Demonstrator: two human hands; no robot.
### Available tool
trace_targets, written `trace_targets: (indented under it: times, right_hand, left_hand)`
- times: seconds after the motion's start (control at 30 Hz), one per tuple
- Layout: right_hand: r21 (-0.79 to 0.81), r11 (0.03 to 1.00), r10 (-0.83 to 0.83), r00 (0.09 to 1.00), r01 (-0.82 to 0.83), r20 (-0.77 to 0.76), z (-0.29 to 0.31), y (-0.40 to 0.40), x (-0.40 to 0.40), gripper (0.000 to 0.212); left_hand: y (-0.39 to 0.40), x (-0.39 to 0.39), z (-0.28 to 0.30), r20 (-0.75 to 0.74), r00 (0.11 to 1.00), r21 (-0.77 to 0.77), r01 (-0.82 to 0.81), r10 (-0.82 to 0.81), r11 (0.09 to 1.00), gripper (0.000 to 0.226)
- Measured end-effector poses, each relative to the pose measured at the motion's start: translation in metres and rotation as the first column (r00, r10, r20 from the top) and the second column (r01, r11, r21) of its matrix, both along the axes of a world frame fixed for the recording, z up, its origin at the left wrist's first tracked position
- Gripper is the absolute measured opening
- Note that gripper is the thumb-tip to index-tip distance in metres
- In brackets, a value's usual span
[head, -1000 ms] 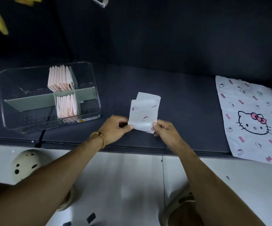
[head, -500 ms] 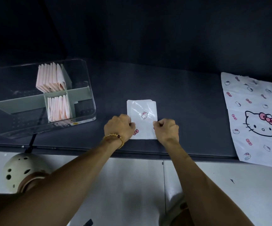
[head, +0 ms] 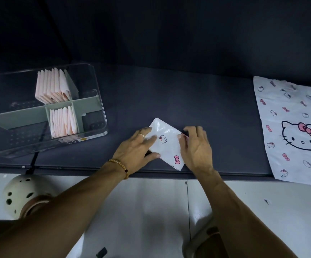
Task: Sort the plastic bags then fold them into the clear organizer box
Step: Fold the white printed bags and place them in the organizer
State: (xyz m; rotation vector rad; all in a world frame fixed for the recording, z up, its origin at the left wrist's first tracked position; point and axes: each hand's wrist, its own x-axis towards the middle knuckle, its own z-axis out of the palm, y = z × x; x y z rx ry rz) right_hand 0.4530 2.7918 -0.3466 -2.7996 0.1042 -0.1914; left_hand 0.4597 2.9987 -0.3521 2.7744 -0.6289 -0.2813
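The dark table (head: 188, 101) runs across the view. A big flat bag (head: 296, 127) with a cat face lies on its right end, hanging a little over the front edge. The clear box (head: 97, 101) sits on the left end. It has green walls inside. Pink folded bags (head: 52, 86) stand in the back part, and paler ones (head: 63, 121) stand in the front part.

Between the box and the big bag, near the front edge, lies the small folded bag (head: 166, 144). It is white with a little cat and a pink bow. It sits turned like a diamond.

I think the step now is to press this fold flat. To do it well, push down along the crease so the air goes out. Keep the edges lined up, because thin plastic likes to slip and spring open. Then it should stand neatly in the box.

Both arms reach in from below. The left hand (head: 138, 148) lies flat on the left side of the small bag, fingers straight and spread, thumb along the lower edge. The right hand (head: 195, 146) rests on the right side, palm down, fingers loosely bent at the bag's edge. I cannot tell if it pinches the bag or only presses it.
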Motion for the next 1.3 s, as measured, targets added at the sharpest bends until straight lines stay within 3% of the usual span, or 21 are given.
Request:
trace_targets:
  times: [0.1, 0.27, 0.37, 0.43, 0.5, 0.57, 0.67, 0.97, 1.17, 1.3]
  right_hand:
    - [-0.051, 0.999, -0.01, 0.992, 0.017, 0.124, 0.004, -0.001, -0.021, 0.033]
    - [-0.102, 0.993, 0.052, 0.994, -0.062, -0.095, -0.014, 0.002, -0.057, 0.055]
    - [-0.15, 0.985, 0.061, 0.988, -0.082, -0.139, -0.019, 0.001, -0.059, 0.06]
    - [-0.176, 0.98, 0.064, 0.986, -0.091, -0.154, -0.019, 0.001, -0.058, 0.063]
    - [-0.188, 0.978, 0.06, 0.984, -0.091, -0.165, -0.019, 0.002, -0.057, 0.063]
    - [-0.198, 0.975, 0.062, 0.981, -0.099, -0.185, -0.021, 0.0, -0.057, 0.063]
    - [-0.194, 0.974, 0.079, 0.978, -0.117, -0.193, -0.025, -0.003, -0.056, 0.062]
    - [-0.169, 0.979, 0.075, 0.975, -0.112, -0.21, -0.022, -0.003, -0.055, 0.06]
    - [-0.14, 0.982, 0.095, 0.971, -0.128, -0.217, -0.021, -0.003, -0.054, 0.061]
    - [-0.015, 0.995, 0.092, 0.987, -0.094, -0.132, -0.01, -0.007, -0.048, 0.054]
  left_hand:
    - [-0.002, -0.006, -0.001, 0.036, 0.997, -0.032, -0.062, 0.063, 0.998, 0.064]
    - [-0.001, -0.014, -0.002, 0.033, 0.992, -0.088, -0.118, 0.122, 0.989, 0.057]
    - [0.0, -0.015, 0.004, 0.054, 0.988, -0.108, -0.139, 0.146, 0.984, 0.05]
    - [-0.007, -0.012, 0.01, 0.219, 0.973, -0.114, -0.048, 0.073, 0.992, 0.038]
    - [-0.029, -0.004, 0.013, 0.327, 0.939, -0.045, 0.125, -0.104, 0.991, 0.037]
    - [-0.058, 0.003, 0.012, 0.234, 0.94, -0.061, 0.271, -0.25, 0.961, 0.05]
    - [-0.082, 0.01, -0.001, 0.078, 0.956, -0.092, 0.289, -0.283, 0.953, 0.062]
    - [-0.047, 0.027, -0.017, 0.108, 0.937, 0.079, 0.326, -0.334, 0.942, 0.054]
    - [0.004, 0.034, -0.018, 0.096, 0.971, 0.171, 0.199, -0.218, 0.965, 0.059]
    - [0.021, 0.034, -0.016, 0.074, 0.979, 0.18, 0.173, -0.188, 0.968, 0.059]
